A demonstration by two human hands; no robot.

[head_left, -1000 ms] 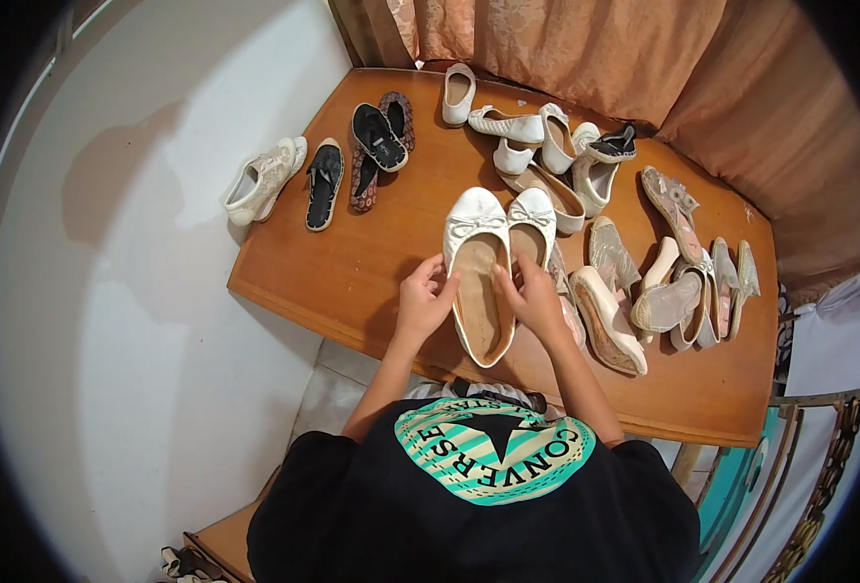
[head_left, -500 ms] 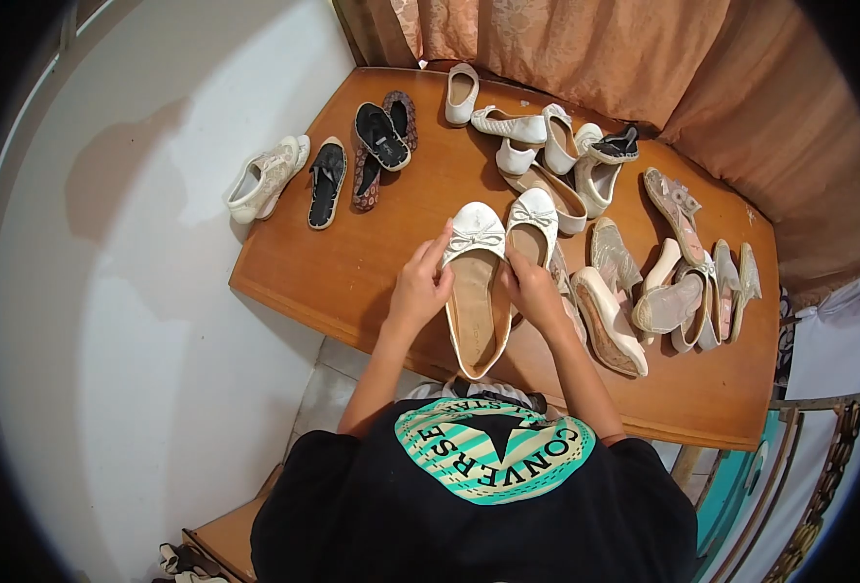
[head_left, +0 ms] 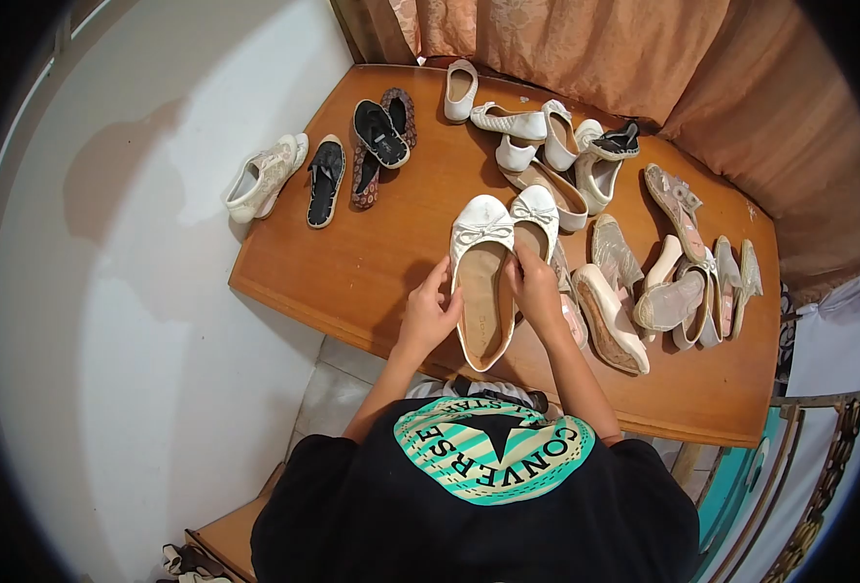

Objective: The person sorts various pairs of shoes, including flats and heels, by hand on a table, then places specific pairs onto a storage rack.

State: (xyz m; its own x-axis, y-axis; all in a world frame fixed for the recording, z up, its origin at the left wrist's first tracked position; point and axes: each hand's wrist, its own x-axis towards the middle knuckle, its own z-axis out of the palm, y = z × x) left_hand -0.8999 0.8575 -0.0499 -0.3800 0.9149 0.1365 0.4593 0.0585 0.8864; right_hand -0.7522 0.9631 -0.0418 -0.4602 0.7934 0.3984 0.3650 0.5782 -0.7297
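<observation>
A white ballet flat (head_left: 483,233) with a bow and tan insole is tilted up in front of me, toe away and heel toward my body. My left hand (head_left: 432,306) is closed on its left edge, thumb along the rim. On the opposite edge, my right hand (head_left: 537,287) grips the rim between this flat and a second white flat (head_left: 535,209). That matching flat sits just to the right, partly hidden behind the first one and my fingers. Beside my right hand lies a cream wedge shoe (head_left: 610,321) on its side.
On the wooden table (head_left: 352,277), a cluster of white flats (head_left: 513,124) lies at the back. Black slip-ons (head_left: 325,180) and patterned flats (head_left: 365,180) are at left, near lace sneakers (head_left: 265,182). Several beige shoes (head_left: 678,303) spread along the right. A curtain (head_left: 566,58) hangs behind.
The held flat has shifted slightly right and away from me, with its heel a little higher. My left hand has slid down along its edge. Other shoes stay put.
</observation>
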